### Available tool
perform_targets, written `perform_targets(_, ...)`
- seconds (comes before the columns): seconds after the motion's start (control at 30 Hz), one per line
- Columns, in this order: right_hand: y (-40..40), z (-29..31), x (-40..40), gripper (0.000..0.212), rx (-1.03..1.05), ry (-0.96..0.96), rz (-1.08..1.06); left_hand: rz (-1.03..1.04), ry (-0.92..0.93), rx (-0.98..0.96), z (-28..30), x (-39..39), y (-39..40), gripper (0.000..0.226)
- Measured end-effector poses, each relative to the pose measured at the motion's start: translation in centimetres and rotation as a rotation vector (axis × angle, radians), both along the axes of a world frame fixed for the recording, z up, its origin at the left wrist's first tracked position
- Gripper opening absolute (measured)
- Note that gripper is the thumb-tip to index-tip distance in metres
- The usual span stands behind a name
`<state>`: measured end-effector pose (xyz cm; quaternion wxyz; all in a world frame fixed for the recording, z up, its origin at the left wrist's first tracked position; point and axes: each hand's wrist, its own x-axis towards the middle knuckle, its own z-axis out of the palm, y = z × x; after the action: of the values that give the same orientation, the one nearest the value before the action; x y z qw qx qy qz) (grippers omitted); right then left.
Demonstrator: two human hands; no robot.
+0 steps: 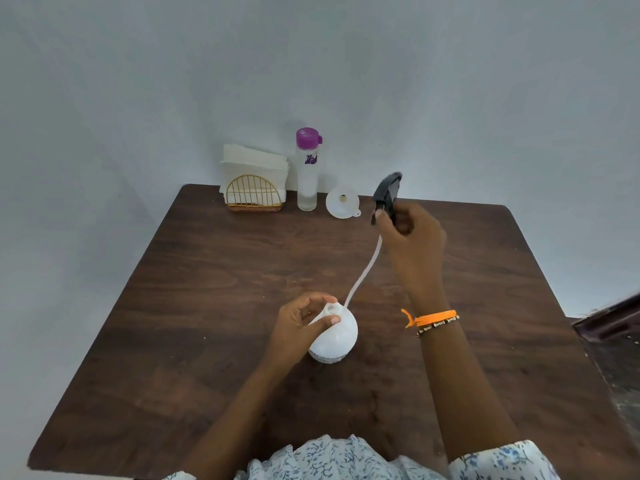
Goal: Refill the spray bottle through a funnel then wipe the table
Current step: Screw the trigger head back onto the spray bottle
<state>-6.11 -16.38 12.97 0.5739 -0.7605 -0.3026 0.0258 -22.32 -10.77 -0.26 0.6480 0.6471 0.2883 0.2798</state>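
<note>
White, round-bodied spray bottle (334,336) standing open-necked near the middle of the dark wooden table (194,271), its black trigger head (387,194) removed and raised, the pale dip tube (363,271) trailing down to the bottle's neck. Left hand (304,323) closed around the bottle's neck and shoulder, thumb in front. Right hand (412,237), wrist banded in orange thread, clamped on the trigger head above the table's far half. At the far edge: white funnel (342,202), purple-capped water bottle (307,171), napkin holder (254,185).
</note>
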Motion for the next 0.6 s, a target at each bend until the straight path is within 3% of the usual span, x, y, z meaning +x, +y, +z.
perform_targets(0.2,0.1,3.1,-1.2,0.015,0.105,-0.042,0.054,-0.012,0.002,-0.01,0.1,0.0,0.2,0.024)
perform_targets(0.6,-0.1,3.3,-2.2,0.013,0.134,-0.08,0.143,-0.012,0.012,-0.025,-0.3,0.1,0.4,0.025)
